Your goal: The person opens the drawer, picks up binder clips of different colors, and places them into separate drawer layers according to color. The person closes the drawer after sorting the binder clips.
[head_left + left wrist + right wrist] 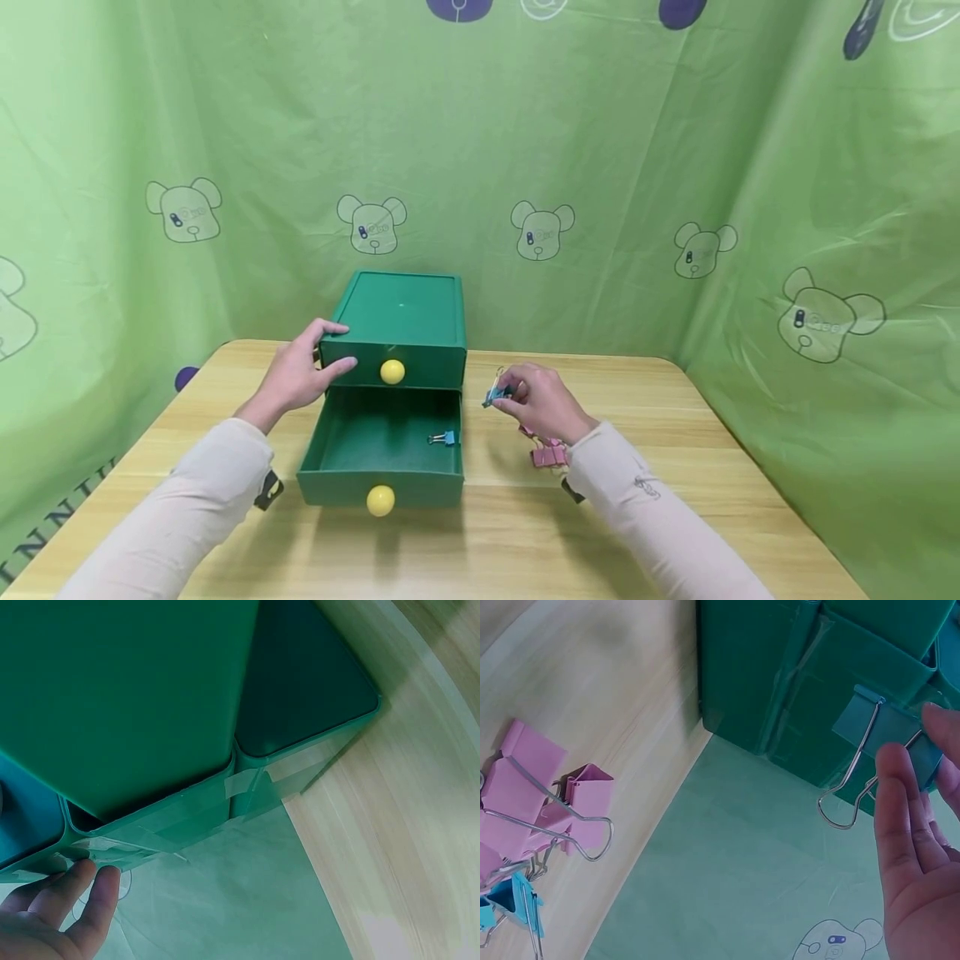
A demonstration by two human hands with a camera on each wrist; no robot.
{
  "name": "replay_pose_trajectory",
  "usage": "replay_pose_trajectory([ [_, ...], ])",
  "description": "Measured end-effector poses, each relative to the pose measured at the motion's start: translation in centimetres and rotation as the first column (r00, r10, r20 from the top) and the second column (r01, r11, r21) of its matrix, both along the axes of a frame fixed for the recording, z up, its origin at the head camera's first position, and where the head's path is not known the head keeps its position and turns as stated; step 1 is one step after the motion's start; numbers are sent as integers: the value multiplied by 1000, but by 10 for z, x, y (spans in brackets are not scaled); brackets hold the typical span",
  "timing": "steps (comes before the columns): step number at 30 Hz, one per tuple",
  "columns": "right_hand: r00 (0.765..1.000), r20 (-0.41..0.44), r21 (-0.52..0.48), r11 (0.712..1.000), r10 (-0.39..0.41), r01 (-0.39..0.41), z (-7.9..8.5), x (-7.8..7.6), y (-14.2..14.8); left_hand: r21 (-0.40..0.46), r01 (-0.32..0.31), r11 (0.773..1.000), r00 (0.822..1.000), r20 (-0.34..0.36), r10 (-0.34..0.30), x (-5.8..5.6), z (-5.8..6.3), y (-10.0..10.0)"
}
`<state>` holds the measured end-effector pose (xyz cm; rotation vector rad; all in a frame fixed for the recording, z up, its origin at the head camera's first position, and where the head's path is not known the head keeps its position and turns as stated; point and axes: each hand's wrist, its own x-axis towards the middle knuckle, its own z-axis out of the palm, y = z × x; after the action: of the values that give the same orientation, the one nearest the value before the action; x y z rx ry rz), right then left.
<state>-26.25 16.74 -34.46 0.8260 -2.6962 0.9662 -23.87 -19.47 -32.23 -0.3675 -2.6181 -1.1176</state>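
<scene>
A green two-drawer cabinet (pixel 405 308) stands on the wooden table, its lower drawer (pixel 378 487) pulled out. Inside that drawer a small blue binder clip (pixel 445 437) lies by the right wall. My left hand (pixel 300 371) rests at the cabinet's upper left corner, with extended fingers on top and side and the thumb on the front. Its fingertips touch the side in the left wrist view. My right hand (pixel 540 400) pinches another blue binder clip (pixel 889 731) between thumb and fingers, right of the cabinet. Pink binder clips (pixel 549 454) lie below that hand, partly hidden.
Yellow round knobs (pixel 392 372) project from both drawers. A black clip-like object (pixel 268 490) lies by the left sleeve, and a dark one (pixel 572 490) is partly under the right sleeve. Blue clips (pixel 514 896) lie beside the pink ones. Green curtain (pixel 600 167) surrounds the table.
</scene>
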Motion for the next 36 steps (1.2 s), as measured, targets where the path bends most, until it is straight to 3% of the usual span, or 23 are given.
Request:
replay_pose_trajectory([
  [26, 996, -67, -6, 999, 51, -52, 14, 15, -5, -2, -2, 1000, 1000, 4, 2, -1, 0, 0],
  [36, 987, -140, 8, 996, 84, -84, 19, 20, -10, -4, -1, 1000, 1000, 11, 1, 0, 0, 0],
])
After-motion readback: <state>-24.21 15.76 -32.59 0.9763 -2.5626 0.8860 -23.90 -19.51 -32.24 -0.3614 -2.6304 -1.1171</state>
